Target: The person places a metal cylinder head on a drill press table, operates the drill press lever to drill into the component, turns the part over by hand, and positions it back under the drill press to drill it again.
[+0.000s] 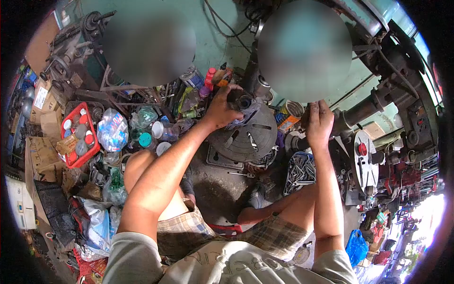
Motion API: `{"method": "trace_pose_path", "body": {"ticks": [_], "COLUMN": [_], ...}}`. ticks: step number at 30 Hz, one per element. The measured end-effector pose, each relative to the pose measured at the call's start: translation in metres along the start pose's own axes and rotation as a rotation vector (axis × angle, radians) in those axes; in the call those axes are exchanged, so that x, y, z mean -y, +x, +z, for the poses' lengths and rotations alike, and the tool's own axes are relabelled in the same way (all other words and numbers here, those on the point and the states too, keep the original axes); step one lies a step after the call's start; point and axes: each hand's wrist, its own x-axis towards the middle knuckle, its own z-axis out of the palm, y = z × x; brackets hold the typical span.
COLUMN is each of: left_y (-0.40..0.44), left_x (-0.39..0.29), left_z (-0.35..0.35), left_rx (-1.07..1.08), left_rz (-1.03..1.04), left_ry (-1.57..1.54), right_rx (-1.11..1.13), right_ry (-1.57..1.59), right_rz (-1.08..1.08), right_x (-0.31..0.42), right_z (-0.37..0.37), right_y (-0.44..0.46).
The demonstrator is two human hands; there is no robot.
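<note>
My left hand [223, 110] is closed around a dark, hollow cylindrical metal part [243, 101]. This part sits over the back of a round slotted metal table [243, 137], part of a drill-press-like machine. Its lower end is partly covered by my fingers, and I cannot tell whether it rests on the table. To the right, my right hand [319, 124] is raised with its fingers curled. A blurred patch covers the space just above it, so whatever it grips is hidden. Below that hand stands a tray of metal bits [301, 171].
A red basket [79, 137] of capped containers stands left, beside a bag of plastic bottles [112, 130]. Spray cans and bottles [209, 78] line the back wall. At right are a dark machine shaft [362, 111] and a pale round plate [365, 163]. A caliper-like tool [242, 174] lies below the table.
</note>
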Motion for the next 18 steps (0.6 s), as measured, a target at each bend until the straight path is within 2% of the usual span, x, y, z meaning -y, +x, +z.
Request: {"method": "trace_pose_path", "body": {"ticks": [6, 18], "left_y": [0.0, -0.001], "left_x": [0.001, 0.003], "left_z": [0.0, 0.002], "left_rx": [0.0, 0.004], "left_rz": [-0.008, -0.042], "left_ry": [0.015, 0.013], "right_rx": [-0.02, -0.023], "right_ry": [-0.007, 0.017], "right_rz": [-0.059, -0.038], "right_x": [0.0, -0.003], "right_z": [0.002, 0.004], "right_y": [0.0, 0.001]}}
